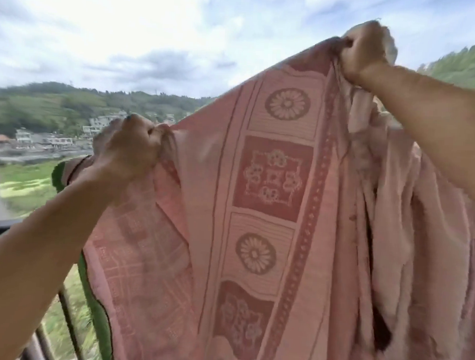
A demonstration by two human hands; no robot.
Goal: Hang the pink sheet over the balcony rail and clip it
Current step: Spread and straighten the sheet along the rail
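The pink sheet [270, 208], patterned with darker flower and square panels, hangs in the air in front of me and fills the right and middle of the view. My left hand [129, 148] grips its top edge at centre left. Higher up at the top right, my right hand [364, 52] holds a bunched part of the same edge. The dark balcony rail [0, 228] shows at the left, below my left forearm, with its bars [69, 316] running down. The sheet hides the rest of the rail. No clip is in view.
A green cloth [94, 309] hangs behind the sheet's left edge, by the bars. Beyond the rail lie grass, buildings, green hills and a cloudy sky, far below and away.
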